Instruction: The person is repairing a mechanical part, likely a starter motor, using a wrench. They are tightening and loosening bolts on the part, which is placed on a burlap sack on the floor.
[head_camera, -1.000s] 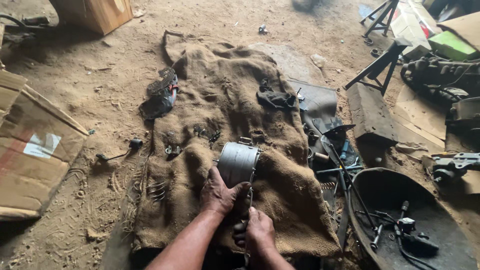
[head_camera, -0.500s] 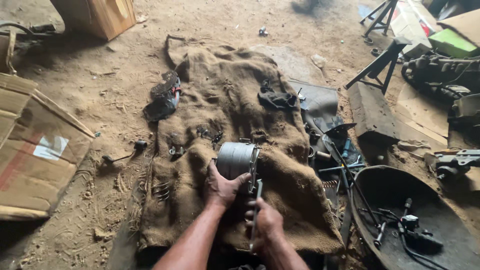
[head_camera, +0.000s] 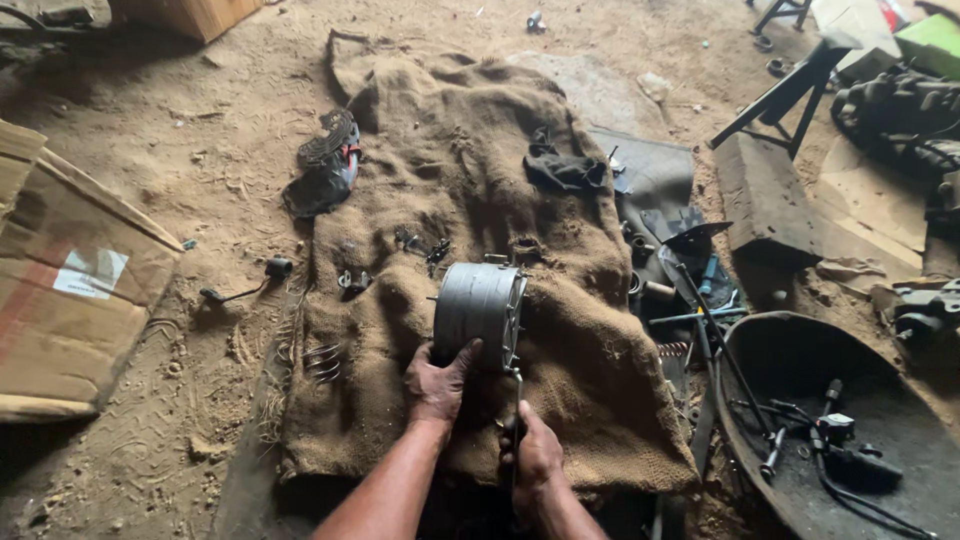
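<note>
Burlap sacking (head_camera: 470, 200), coarse and brown, lies spread over the dusty dirt floor (head_camera: 170, 190) and carries most of the work. To its left a flattened cardboard box (head_camera: 70, 300) rests on the dirt, and to the right a round black metal pan (head_camera: 790, 360) holds dark cables and small fittings. A dark slab of metal (head_camera: 765, 205) lies just beyond the pan, next to an angled black steel stand (head_camera: 790, 85). Near the middle of the sacking stands a grey metal cylinder (head_camera: 478, 312), ribbed along its side, its open end toward the right. The left hand (head_camera: 437, 385) presses against the cylinder's near lower edge, fingers spread over the metal and thumb raised along its side. The right hand (head_camera: 535, 460) sits just beside it, lower down, its grip pressed together around the dark handle of a slim tool (head_camera: 516, 400) whose shaft rises to touch the cylinder's rim. A black rag (head_camera: 565, 170) lies crumpled farther up the sacking, and a worn dark sandal (head_camera: 325, 170) lies at the cloth's left edge. Small metal parts (head_camera: 420, 245) are scattered just beyond the cylinder, and a coil spring (head_camera: 322, 358) lies at the sacking's left fringe.
</note>
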